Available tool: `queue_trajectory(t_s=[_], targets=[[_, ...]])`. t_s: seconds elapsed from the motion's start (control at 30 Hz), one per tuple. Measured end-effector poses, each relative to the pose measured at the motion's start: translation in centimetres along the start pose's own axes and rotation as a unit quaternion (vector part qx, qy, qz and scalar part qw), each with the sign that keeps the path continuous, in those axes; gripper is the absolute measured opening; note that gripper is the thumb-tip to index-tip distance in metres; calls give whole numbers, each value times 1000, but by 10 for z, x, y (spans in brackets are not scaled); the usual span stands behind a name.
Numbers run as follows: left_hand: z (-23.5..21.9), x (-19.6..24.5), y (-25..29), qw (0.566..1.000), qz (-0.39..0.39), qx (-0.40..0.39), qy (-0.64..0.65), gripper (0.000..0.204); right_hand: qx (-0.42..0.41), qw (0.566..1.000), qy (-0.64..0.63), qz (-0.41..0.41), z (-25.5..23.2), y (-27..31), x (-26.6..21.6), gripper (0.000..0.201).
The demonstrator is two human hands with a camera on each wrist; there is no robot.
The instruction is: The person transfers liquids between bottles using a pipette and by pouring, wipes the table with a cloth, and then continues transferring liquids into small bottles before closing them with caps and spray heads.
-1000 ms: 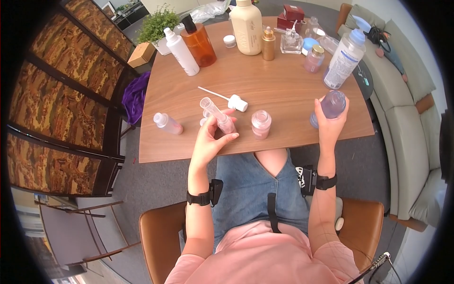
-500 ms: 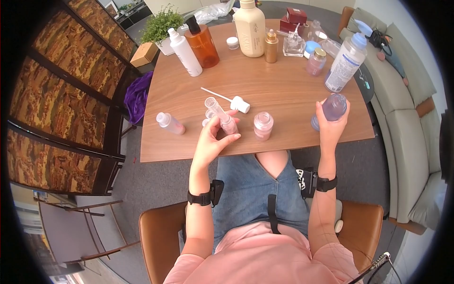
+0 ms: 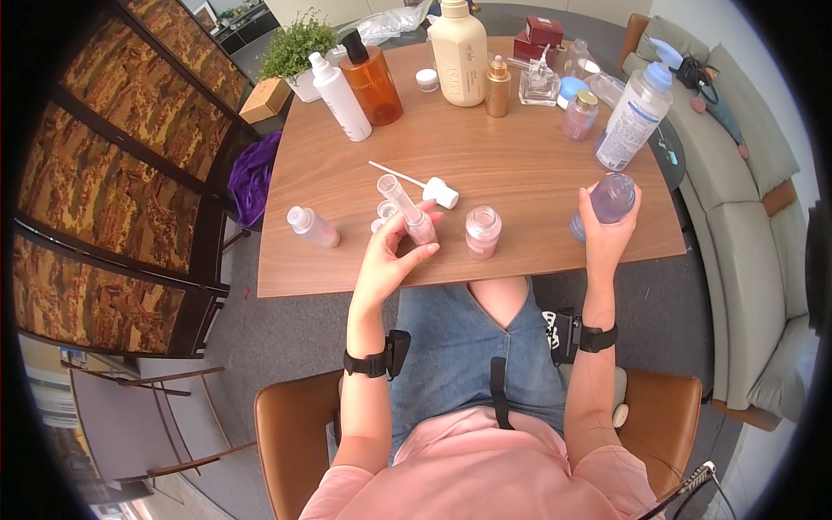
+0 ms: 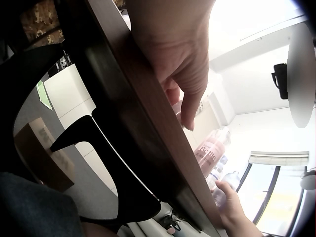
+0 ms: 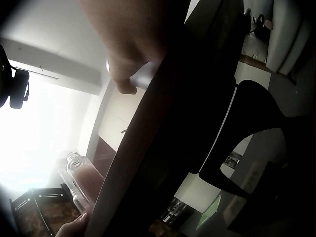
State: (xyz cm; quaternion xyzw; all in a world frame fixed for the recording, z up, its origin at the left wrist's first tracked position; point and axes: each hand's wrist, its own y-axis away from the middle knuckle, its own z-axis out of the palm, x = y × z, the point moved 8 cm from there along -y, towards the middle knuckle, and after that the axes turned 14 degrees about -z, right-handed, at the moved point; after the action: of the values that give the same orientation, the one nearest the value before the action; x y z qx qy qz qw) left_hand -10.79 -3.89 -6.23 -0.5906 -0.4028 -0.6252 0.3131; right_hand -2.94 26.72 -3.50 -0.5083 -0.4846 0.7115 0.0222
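Fingers of the left hand [image 3: 381, 267] curl part-closed round a small pink bottle [image 3: 422, 231], a clear tube [image 3: 399, 198] slanting up from it. The right hand [image 3: 610, 227] has its fingers wrapped about a purple bottle [image 3: 615, 196]. Between both hands, nearer the left fingers, an uncapped pink jar-like bottle [image 3: 481, 234] stands on the worktop [image 3: 537, 199]; a white pump [image 3: 440, 192] lies just beyond those fingers.
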Motion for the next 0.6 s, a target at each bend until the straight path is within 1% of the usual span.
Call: queue_trajectory(t_s=[0.13,0.2,0.3,0.6], targets=[[1,1,0,1000,-3,-3,-3,63,0,1000,2,-5,0,0,-1,45],[2,5,1,1000,21,-5,-1,65,1,1000,0,-4,0,0,-1,45],[2,8,2,999,30,-10,4,66,0,1000,-2,-1,0,0,-1,45],[3,6,2,1000,9,-5,13,61,-3,1000,-3,0,0,0,1,45]])
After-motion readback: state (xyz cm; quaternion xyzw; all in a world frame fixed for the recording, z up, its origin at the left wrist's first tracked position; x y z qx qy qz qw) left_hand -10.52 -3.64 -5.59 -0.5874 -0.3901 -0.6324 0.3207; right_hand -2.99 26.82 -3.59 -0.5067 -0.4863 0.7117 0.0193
